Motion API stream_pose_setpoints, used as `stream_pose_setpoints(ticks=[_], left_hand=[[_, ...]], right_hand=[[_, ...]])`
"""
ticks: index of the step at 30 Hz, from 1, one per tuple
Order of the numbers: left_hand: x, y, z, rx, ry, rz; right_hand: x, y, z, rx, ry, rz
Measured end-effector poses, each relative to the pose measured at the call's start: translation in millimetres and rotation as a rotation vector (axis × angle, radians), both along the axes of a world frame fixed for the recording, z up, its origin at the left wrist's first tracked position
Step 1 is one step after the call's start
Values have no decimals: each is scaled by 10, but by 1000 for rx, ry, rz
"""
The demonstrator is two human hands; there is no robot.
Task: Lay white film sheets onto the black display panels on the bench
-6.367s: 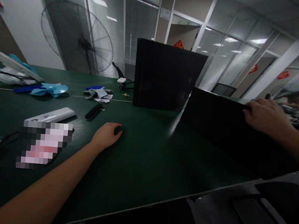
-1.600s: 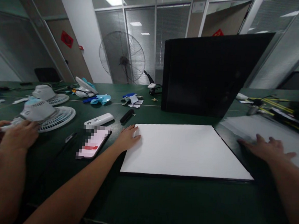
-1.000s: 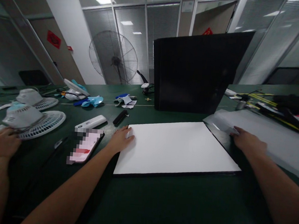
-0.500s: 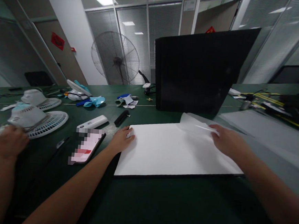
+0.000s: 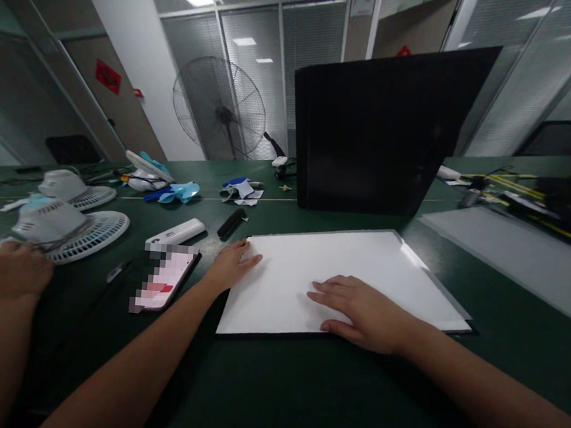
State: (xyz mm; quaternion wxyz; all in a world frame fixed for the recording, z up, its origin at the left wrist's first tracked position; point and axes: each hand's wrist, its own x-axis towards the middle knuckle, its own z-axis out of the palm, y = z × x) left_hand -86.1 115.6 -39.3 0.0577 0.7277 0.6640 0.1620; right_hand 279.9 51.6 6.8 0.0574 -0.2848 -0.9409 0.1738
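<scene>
A white rectangular panel with a black lower edge (image 5: 279, 293) lies flat on the green table. A thin translucent sheet (image 5: 432, 273) covers it and sticks out slightly past its right and far edges. My left hand (image 5: 232, 262) rests on the panel's left end near the far corner, thumb apart from the fingers. My right hand (image 5: 364, 312) is spread out, palm down, over the middle of the sheet; nothing is gripped in it.
A large black box-like panel (image 5: 386, 129) stands behind the work. To the left are a phone (image 5: 166, 280), a white device (image 5: 176, 233), a black object (image 5: 231, 223) and white fan parts (image 5: 52, 222). Another person's hand (image 5: 17, 269) works there. More translucent sheets (image 5: 514, 255) lie right.
My right hand has let go of the sheet's raised edge and moved left onto the panel's middle. The sheet now lies flat. My left hand has stayed nearly in place.
</scene>
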Motion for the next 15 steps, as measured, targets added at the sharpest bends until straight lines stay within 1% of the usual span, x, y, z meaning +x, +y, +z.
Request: stream_pose_setpoints(ticks=[6, 8, 9, 11, 12, 13, 15], left_hand=[[-8, 1, -15, -14, 18, 47], [-10, -2, -10, -24, 35, 31], [-10, -4, -5, -35, 43, 20], [-8, -7, 11, -52, 52, 7], [-6, -9, 19, -55, 55, 6], [-5, -10, 27, -53, 58, 5], [-3, -11, 39, -47, 65, -4]], right_hand=[[54, 3, -50, -54, 128, 112], [77, 43, -55, -65, 124, 120], [108, 88, -64, -53, 115, 102], [244, 242, -99, 38, 96, -1], [361, 350, -126, 115, 87, -97], [515, 472, -161, 204, 71, -225], [920, 732, -245, 361, 0, -547]])
